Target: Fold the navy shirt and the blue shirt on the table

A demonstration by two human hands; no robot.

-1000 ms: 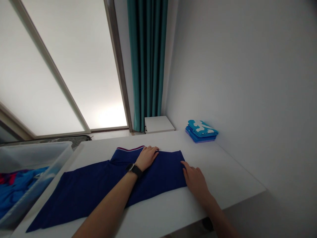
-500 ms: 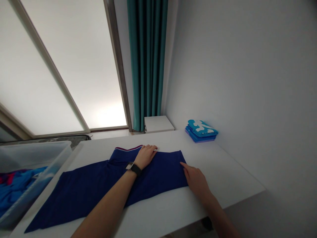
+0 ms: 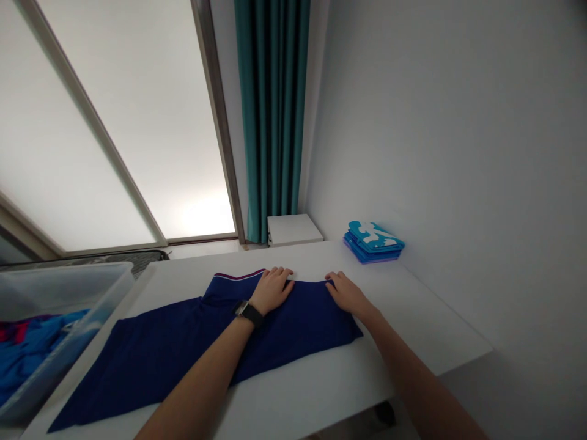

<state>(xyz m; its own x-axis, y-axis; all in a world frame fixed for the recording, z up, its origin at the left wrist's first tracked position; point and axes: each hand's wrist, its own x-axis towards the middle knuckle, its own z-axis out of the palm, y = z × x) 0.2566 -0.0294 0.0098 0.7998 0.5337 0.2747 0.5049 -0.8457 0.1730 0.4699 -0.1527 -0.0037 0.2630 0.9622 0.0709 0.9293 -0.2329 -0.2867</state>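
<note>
A dark blue shirt [image 3: 183, 348] with a maroon and white collar stripe lies spread flat on the white table [image 3: 413, 318]. My left hand [image 3: 271, 287], with a black watch on its wrist, rests flat and open on the shirt just right of the collar. My right hand [image 3: 345, 291] lies flat and open on the shirt's far right corner, fingers pointing away from me. Neither hand holds anything.
A stack of folded light blue clothes [image 3: 372, 241] sits at the table's far right by the wall. A clear plastic bin [image 3: 55, 330] with blue and red clothes stands at the left. A teal curtain [image 3: 273, 116] and a small white cabinet [image 3: 292, 229] stand behind the table.
My right hand has slid from the shirt's near right edge up to its far right corner. The left hand has stayed in place on the shirt.
</note>
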